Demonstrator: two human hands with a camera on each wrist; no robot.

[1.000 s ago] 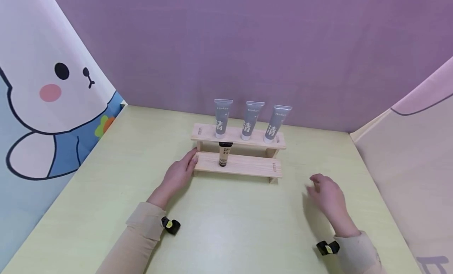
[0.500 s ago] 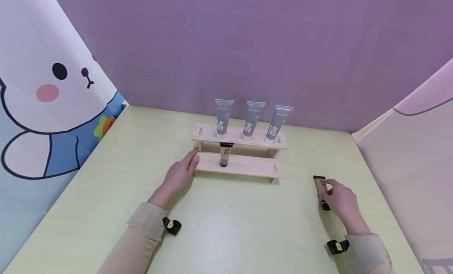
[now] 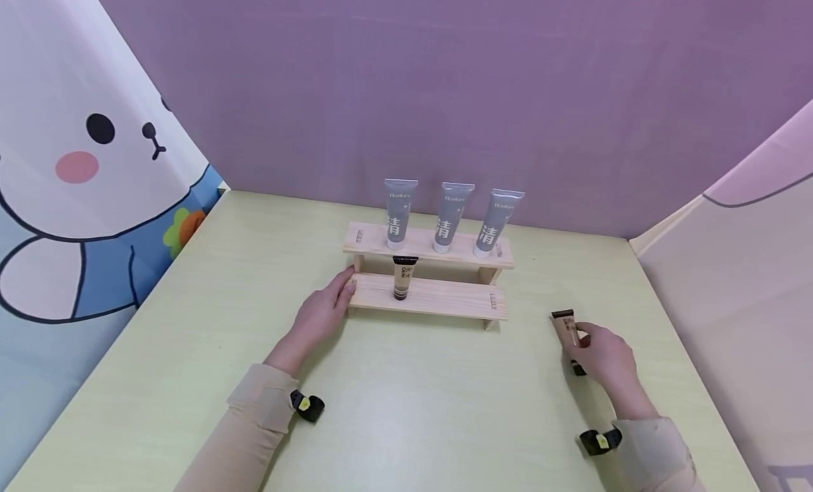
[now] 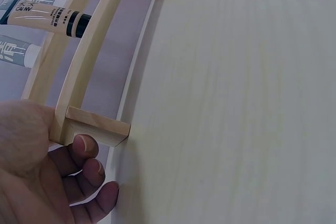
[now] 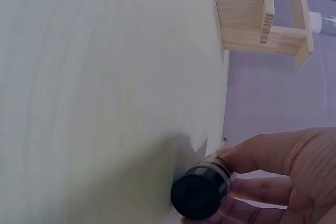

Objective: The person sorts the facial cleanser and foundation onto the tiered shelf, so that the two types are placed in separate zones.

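Note:
A two-tier wooden display rack (image 3: 438, 298) stands on the table. My left hand (image 3: 322, 312) grips its left end, with curled fingers (image 4: 86, 179) beside the end leg of the lower tier in the left wrist view. On the lower tier a small tan cosmetic tube (image 3: 404, 277) stands cap down. Three grey-blue squeeze tubes stand on the upper tier: a left one (image 3: 400, 213), a middle one (image 3: 452, 217) and a tilted right one (image 3: 497, 222). To the rack's right, my right hand (image 3: 606, 358) pinches another tan cosmetic tube (image 3: 564, 330), whose black cap (image 5: 197, 195) points toward the right wrist camera.
The pale wooden table (image 3: 406, 407) spreads in front of the rack. Behind it hangs a purple cloth (image 3: 457, 90). A cartoon-printed cloth (image 3: 76, 217) closes off the left side, a pale one (image 3: 749, 287) the right.
My right hand moved right and took hold of a tan cosmetic tube, then shifted slightly left with it. My left hand and the rack stay in place.

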